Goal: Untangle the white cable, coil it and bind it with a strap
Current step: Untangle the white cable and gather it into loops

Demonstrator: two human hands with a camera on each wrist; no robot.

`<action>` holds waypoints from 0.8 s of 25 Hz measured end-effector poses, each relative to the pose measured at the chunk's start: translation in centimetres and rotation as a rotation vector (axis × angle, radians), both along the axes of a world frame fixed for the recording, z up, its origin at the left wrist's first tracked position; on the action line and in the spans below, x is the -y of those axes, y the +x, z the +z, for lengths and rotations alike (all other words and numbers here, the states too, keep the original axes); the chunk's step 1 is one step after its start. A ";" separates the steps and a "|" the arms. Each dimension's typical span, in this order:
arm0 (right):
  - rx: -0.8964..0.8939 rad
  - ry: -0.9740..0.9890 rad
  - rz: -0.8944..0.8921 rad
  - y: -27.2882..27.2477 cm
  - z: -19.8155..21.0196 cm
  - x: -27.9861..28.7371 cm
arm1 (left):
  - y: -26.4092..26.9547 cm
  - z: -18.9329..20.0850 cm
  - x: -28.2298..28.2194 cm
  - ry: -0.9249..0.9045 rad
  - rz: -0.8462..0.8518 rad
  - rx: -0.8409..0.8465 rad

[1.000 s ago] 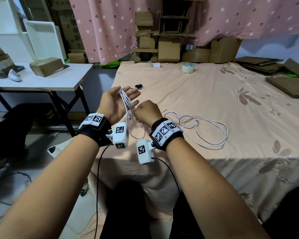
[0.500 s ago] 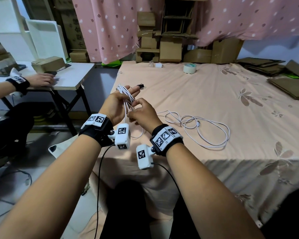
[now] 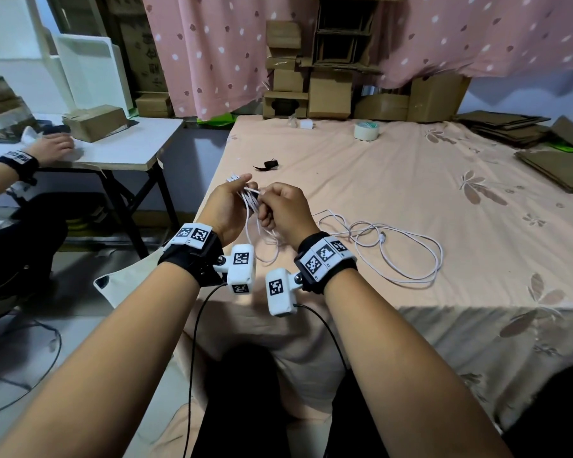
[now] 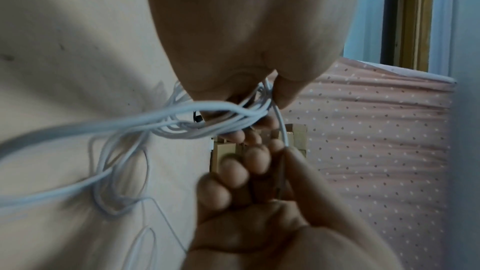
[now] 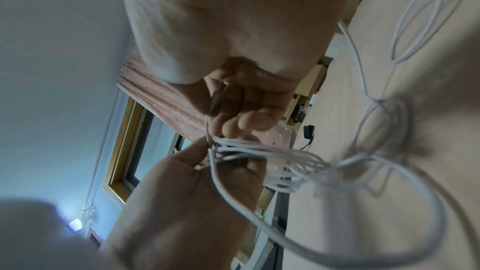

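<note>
Bare forearms end in black wrist straps topped with white black-patterned marker tiles, each carrying a boxy white camera trailing a thin black wire.

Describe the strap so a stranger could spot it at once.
Start at the peach bed. Just beyond the two hands, near its left edge, lies the strap: a small black curled strip, the only dark item on the sheet, nearer than the tape roll.

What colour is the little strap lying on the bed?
The strap is black, clearest in the head view.
</note>
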State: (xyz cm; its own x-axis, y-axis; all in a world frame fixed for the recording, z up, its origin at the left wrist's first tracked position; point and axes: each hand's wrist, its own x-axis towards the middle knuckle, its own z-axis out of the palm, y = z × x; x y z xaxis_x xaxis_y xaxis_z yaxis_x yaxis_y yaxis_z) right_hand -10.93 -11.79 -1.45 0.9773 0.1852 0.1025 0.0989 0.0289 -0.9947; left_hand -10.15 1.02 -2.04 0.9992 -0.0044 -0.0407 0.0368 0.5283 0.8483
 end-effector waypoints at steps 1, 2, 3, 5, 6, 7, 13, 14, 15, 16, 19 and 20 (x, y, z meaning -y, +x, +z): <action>0.010 0.004 -0.033 0.0 0.5 0.1 | -0.2 -0.1 0.2 0.033 -0.009 0.016; 0.032 0.005 -0.067 0.0 1.0 0.2 | -0.4 -0.1 0.4 0.055 -0.017 0.029; 0.056 0.005 -0.100 0.2 1.6 0.3 | -0.7 -0.1 0.5 0.079 -0.027 0.030; 0.080 0.028 -0.157 0.9 2.8 0.7 | -1.2 0.1 0.9 0.176 -0.041 0.016; 0.078 0.054 -0.177 1.4 3.4 0.9 | -1.5 0.3 0.9 0.250 -0.055 0.014; 0.065 0.090 -0.196 1.9 3.8 1.1 | -1.7 0.4 1.0 0.317 -0.076 0.010; 0.017 0.415 -0.235 3.5 7.3 3.0 | -1.8 0.1 1.1 0.474 -0.131 0.009; 0.020 0.463 -0.241 3.7 7.9 3.4 | -1.9 -0.2 1.1 0.480 -0.134 0.006; 0.022 0.504 -0.249 4.0 8.4 3.7 | -2.0 -0.4 1.1 0.498 -0.133 0.006; 0.026 0.532 -0.255 4.3 8.9 4.0 | -2.0 -0.6 1.0 0.527 -0.125 0.012; 0.073 0.532 -0.254 4.8 10.1 4.4 | -1.8 -1.0 1.0 0.608 -0.063 0.039; 0.093 0.525 -0.252 4.9 10.5 4.4 | -1.7 -1.0 1.0 0.615 -0.047 0.045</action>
State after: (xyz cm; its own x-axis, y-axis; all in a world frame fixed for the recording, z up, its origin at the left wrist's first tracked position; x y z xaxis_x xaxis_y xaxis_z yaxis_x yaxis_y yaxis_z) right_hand -5.98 -16.17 9.04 0.9672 -0.1503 0.2047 0.2523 0.4791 -0.8407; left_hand -11.88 -0.02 -3.02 0.9993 -0.0376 -0.0075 0.0052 -0.0595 0.9982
